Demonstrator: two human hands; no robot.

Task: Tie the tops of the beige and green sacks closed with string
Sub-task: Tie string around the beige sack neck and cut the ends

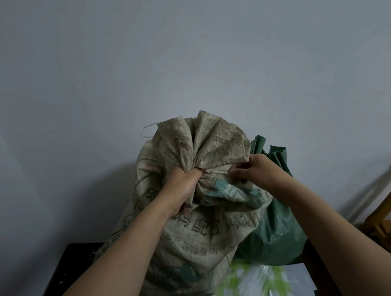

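In the head view, the beige woven sack (197,231) at frame centre is gathered at the neck, and no finished knot is seen. The green woven sack (275,223), right of it, appears untied. The neck is clenched in the left hand (183,184) and pinched by the fingertips of the right hand (256,168). Whether string is held cannot be told.

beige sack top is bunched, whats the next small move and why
Likely pull the pale string tight round the neck with the right hand: the left hand grips the beige sack by its bunched top, the right pinches at the neck, and no knot shows.
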